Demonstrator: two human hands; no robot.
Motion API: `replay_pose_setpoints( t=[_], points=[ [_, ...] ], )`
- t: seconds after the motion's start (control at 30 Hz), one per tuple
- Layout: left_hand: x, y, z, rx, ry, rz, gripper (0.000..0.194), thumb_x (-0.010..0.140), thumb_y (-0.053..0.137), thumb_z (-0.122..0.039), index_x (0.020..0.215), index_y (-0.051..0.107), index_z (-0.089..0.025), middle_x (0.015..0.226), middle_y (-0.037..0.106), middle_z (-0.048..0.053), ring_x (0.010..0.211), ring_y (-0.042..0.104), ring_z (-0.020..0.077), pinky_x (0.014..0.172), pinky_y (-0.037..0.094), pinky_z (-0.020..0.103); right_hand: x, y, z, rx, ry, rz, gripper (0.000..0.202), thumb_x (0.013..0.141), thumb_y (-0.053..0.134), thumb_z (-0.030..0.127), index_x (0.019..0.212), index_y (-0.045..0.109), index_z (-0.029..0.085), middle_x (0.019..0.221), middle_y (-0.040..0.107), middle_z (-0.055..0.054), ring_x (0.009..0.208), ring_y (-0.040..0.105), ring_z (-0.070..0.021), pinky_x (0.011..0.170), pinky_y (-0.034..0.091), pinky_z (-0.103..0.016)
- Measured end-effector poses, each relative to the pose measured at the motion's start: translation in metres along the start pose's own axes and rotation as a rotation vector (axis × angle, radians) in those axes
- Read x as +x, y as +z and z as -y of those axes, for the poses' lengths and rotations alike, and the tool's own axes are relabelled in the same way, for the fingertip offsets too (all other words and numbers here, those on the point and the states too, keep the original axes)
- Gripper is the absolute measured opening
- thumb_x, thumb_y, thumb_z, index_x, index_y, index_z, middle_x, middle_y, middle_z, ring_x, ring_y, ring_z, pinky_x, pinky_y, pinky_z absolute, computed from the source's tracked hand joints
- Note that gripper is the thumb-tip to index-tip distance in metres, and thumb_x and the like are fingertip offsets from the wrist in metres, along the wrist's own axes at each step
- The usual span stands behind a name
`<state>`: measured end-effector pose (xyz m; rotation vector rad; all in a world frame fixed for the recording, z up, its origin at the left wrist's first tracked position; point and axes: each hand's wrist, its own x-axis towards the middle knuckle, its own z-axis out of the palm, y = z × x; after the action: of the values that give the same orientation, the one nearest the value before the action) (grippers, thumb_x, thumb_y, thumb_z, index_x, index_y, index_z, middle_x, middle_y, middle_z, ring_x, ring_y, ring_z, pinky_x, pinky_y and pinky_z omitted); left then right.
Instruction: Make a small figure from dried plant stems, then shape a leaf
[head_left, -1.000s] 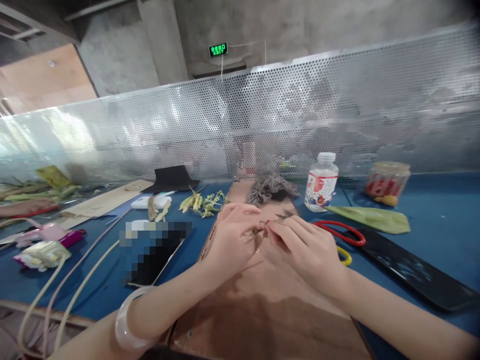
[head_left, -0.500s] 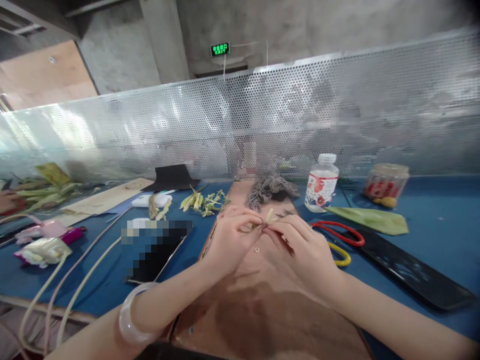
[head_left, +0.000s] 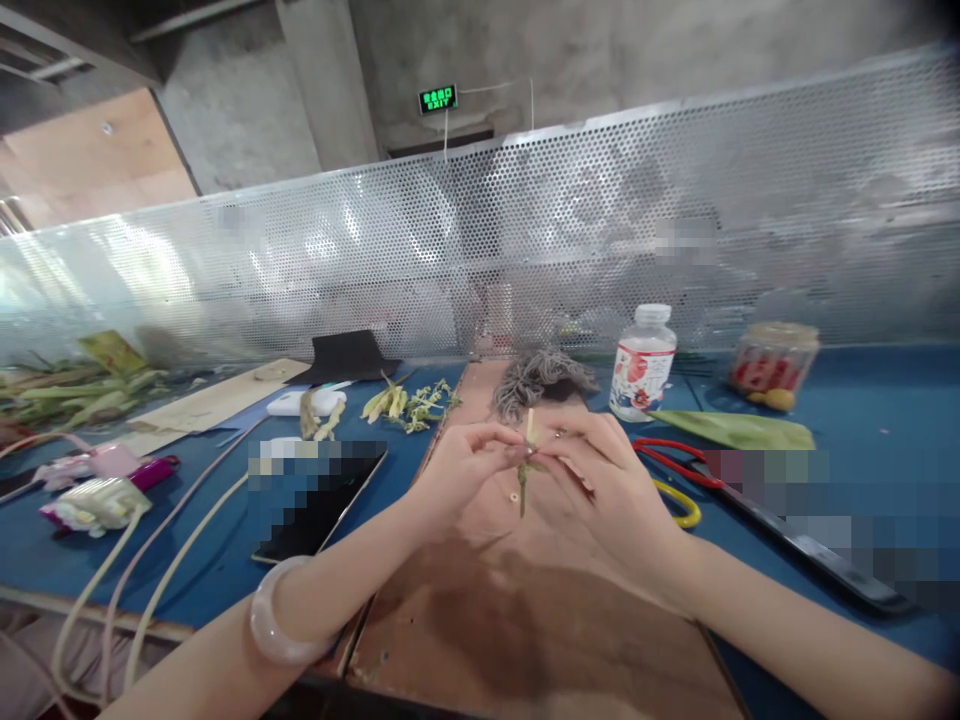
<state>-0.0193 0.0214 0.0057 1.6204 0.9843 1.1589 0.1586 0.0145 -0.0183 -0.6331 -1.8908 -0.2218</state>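
Note:
Over the brown board (head_left: 540, 600), my left hand (head_left: 469, 465) and my right hand (head_left: 607, 480) meet with their fingertips pinched together. Both hold a small green plant piece (head_left: 523, 490), whose stem hangs below the fingers. A pale strip (head_left: 531, 424) sticks up above the fingertips. Exactly how the piece and strip join is hidden by the fingers. Behind the hands lies a bundle of grey yarn (head_left: 544, 378). Beside my right hand are the red handle (head_left: 675, 465) and yellow handle (head_left: 684, 505) of scissors. A pale bangle is on my left wrist.
On the blue table (head_left: 217, 560), a dark phone (head_left: 337, 510), cables and leafy sprigs (head_left: 424, 405) lie left. At right stand a clear bottle (head_left: 643, 370) and a jar (head_left: 775, 362), near a green husk (head_left: 739, 430) and a black slab (head_left: 817, 550). Behind rises a perforated metal screen (head_left: 360, 260).
The plant piece now hangs upright below my fingertips, and more of the pale strip shows above. My hands stay together, with the right fingers slightly shifted.

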Motion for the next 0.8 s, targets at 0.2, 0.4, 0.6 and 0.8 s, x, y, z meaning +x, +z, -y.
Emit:
replay_pose_setpoints(
  t=[0.2, 0.4, 0.6, 0.8],
  points=[
    [0.003, -0.007, 0.000, -0.083, -0.136, 0.177, 0.011, 0.062, 0.076, -0.025, 0.069, 0.073, -0.018, 0.078, 0.070, 0.004, 0.078, 0.062, 0.0168, 0.082, 0.043, 0.030, 0.009, -0.010, -0.005, 0.071, -0.144, 0.226, 0.015, 0.089, 0.050, 0.014, 0.091, 0.063, 0.021, 0.119, 0.061, -0.007, 0.099, 0.053, -0.0206, 0.084, 0.050, -0.040],
    [0.004, -0.011, -0.002, 0.028, -0.122, 0.237, 0.012, 0.063, 0.075, -0.026, 0.065, 0.071, -0.016, 0.074, 0.068, 0.004, 0.073, 0.059, 0.0158, 0.075, 0.043, 0.028, 0.006, -0.010, -0.009, 0.016, -0.312, 0.281, 0.020, 0.091, 0.044, 0.014, 0.085, 0.063, 0.015, 0.097, 0.066, -0.010, 0.091, 0.058, -0.0202, 0.076, 0.054, -0.037],
    [0.003, -0.009, -0.003, 0.057, -0.158, 0.223, 0.016, 0.066, 0.073, -0.026, 0.076, 0.072, -0.014, 0.081, 0.070, 0.005, 0.081, 0.061, 0.0166, 0.081, 0.043, 0.029, 0.004, -0.013, -0.015, -0.173, -0.418, 0.409, 0.020, 0.090, 0.045, 0.013, 0.095, 0.064, 0.015, 0.104, 0.064, -0.010, 0.098, 0.059, -0.0210, 0.084, 0.055, -0.039],
    [0.002, -0.007, -0.003, -0.028, -0.195, 0.192, 0.011, 0.062, 0.075, -0.023, 0.067, 0.070, -0.015, 0.072, 0.069, 0.001, 0.072, 0.060, 0.0133, 0.080, 0.043, 0.027, 0.000, -0.015, -0.017, -0.290, -0.488, 0.487, 0.026, 0.087, 0.039, 0.004, 0.097, 0.062, 0.009, 0.110, 0.062, -0.016, 0.103, 0.060, -0.0255, 0.080, 0.058, -0.040]
  ],
)
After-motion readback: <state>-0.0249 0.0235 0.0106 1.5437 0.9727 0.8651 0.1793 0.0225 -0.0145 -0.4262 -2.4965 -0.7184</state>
